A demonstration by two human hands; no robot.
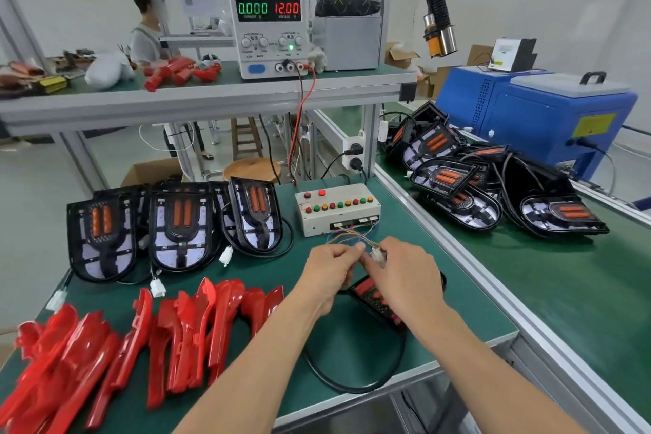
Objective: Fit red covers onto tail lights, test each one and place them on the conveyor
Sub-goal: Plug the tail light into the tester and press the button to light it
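Note:
A tail light with a red cover point(374, 299) lies on the green bench, mostly hidden under my hands. My right hand point(405, 271) pinches a white connector point(377, 255) whose coloured wires run to the test box point(336, 208). My left hand point(331, 266) meets it from the left, fingers curled on something small; what it holds is hidden. The light's black cable point(355, 386) loops toward the bench's front edge. Three uncovered tail lights point(179, 225) stand in a row at the left. Several loose red covers point(141, 331) lie in front of them.
A pile of tail lights point(493, 183) lies on the green conveyor point(563, 292) at the right. The power supply point(269, 28) on the upper shelf reads 0.000 and 12.00. A blue machine point(535, 116) stands behind the conveyor. A person sits at the far left.

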